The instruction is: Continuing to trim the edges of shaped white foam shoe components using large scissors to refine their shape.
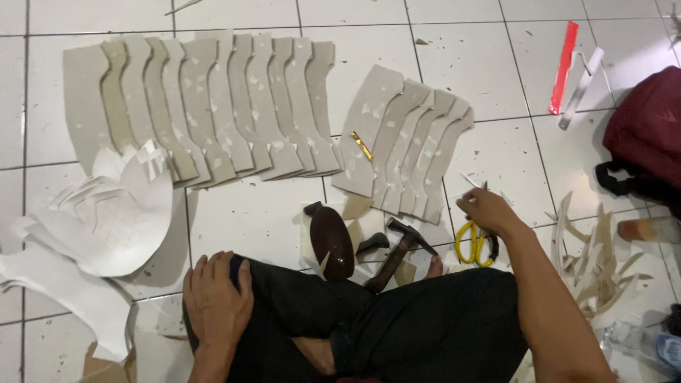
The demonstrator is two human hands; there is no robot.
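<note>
- Resting flat on the person's own left knee, left hand [215, 298]: fingers spread, holding nothing
- Right hand [489, 211]: reached out to the floor [248, 220], fingers curled at a small white scrap [469, 181]; whether it grips the scrap cannot be told
- Scissors [477, 245], yellow-handled: on the floor just below the right hand, touching or nearly so
- Hammer [399, 250]: on the floor before the crossed legs, head toward the scissors
- Dark oval form [331, 242]: just left of the hammer
- Long fan of grey card cut-outs [213, 106]: overlapped in a row toward the floor's far left
- Short fan of cut-outs [408, 145]: right of it, above the right hand, a small gold strip [362, 145] lying on it
- White sheets [106, 213]: heaped at the left edge
- Offcuts [592, 266]: piled at the right
- Red strip [565, 65]: far right
- Dark red bag [645, 135]: at the right edge
</note>
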